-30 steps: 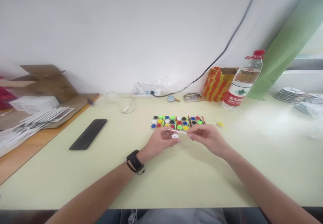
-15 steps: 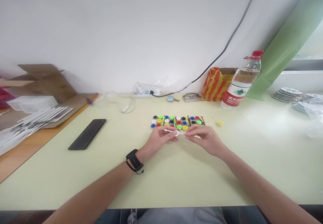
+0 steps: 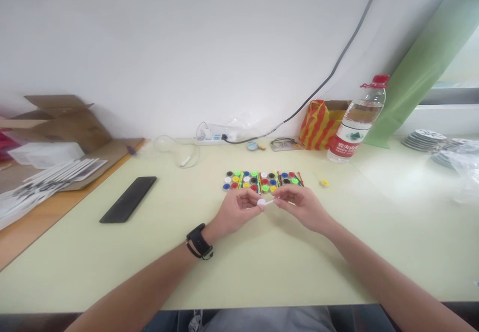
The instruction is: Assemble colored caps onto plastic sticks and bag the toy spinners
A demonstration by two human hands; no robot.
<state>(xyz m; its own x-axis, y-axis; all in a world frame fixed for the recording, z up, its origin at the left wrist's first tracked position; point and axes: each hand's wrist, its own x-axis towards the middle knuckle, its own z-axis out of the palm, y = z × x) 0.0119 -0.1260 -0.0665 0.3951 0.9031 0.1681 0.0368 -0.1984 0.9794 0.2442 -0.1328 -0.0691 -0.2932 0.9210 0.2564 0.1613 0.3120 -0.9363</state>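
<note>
My left hand, wearing a black watch, pinches a small white disc between thumb and fingertips. From the disc a thin white stick runs right, its other end pinched by my right hand. The two white pieces meet; how they are joined is too small to tell. Just beyond my fingers lie rows of coloured discs in white, black, blue, red, yellow and green, with thin coloured sticks between groups of them. My hands hide part of the nearest row. A yellow disc with a pale stick lies apart at right.
A black flat slab lies on the left of the table. A power strip, a striped bag and a tilted-looking water bottle stand along the wall. Stacked patterned discs are far right, a cardboard box far left.
The white disc now shows face-on at my left fingertips. The arrow-tipped end of the white stick, seen earlier over my left fingers, no longer shows there. Both hands have shifted only slightly.
</note>
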